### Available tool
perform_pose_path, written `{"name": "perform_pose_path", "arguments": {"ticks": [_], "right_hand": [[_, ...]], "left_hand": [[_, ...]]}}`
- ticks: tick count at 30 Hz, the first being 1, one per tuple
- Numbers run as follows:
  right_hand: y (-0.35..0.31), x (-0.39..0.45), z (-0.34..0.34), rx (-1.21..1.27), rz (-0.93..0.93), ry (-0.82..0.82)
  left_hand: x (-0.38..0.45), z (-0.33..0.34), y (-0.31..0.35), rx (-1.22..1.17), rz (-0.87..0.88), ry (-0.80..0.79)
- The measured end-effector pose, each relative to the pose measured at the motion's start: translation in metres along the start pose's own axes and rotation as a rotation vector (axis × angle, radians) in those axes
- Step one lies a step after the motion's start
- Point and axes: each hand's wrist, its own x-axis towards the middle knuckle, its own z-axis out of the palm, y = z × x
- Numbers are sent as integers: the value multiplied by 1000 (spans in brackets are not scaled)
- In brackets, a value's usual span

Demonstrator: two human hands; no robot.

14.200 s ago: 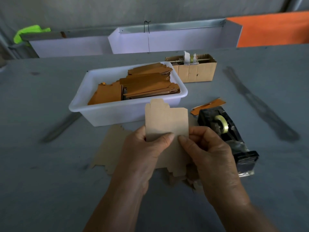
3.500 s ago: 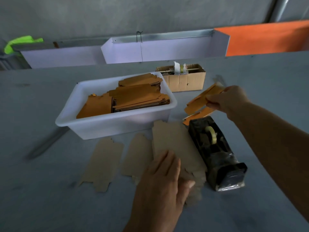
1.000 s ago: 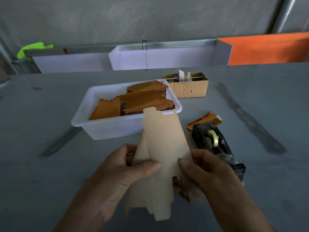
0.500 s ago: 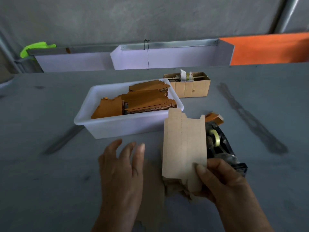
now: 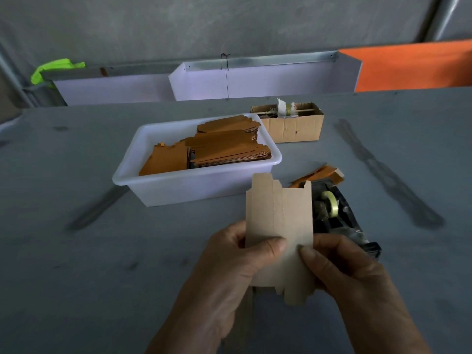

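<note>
A flat tan cardboard box blank (image 5: pixel 279 221) with notched tabs stands upright in front of me, held by both hands. My left hand (image 5: pixel 229 274) pinches its lower left edge, thumb on the front face. My right hand (image 5: pixel 342 272) pinches the lower right edge, thumb on the front as well. Behind the blank on the right lies a black tape dispenser (image 5: pixel 337 215) with a roll of clear tape. More tan blanks lie flat on the table under my hands, mostly hidden.
A white plastic tub (image 5: pixel 158 185) holding several orange-brown folded blanks stands at centre left. A small open cardboard box (image 5: pixel 293 129) sits behind it. Folded orange pieces (image 5: pixel 319 173) lie beyond the dispenser. White trays (image 5: pixel 255 83) and an orange panel (image 5: pixel 413 67) line the table's far edge.
Half a second ago only my right hand held the blank while my left hand hovered open over the table. My left hand has now come up and taken hold of the blank's left edge.
</note>
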Motion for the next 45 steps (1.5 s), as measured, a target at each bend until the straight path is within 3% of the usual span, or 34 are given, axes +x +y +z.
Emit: {"name": "perform_pose_path", "arguments": {"ticks": [12, 27, 30, 35, 39, 42, 45], "right_hand": [[-1, -2, 1, -38, -5, -29], [2, -1, 3, -103, -85, 62], [5, -3, 5, -242, -179, 133], [8, -7, 17, -732, -512, 335], [8, -10, 24, -655, -559, 244], [4, -14, 30, -547, -551, 110], [0, -15, 30, -497, -548, 77]], "left_hand": [[-1, 9, 1, 35, 20, 62], [-2, 7, 3, 48, 51, 120], [-1, 8, 0, 83, 97, 153], [-4, 18, -4, 186, 210, 252], [-4, 20, -4, 154, 203, 292], [-7, 22, -1, 81, 156, 212], [-12, 22, 0, 86, 182, 112]]}}
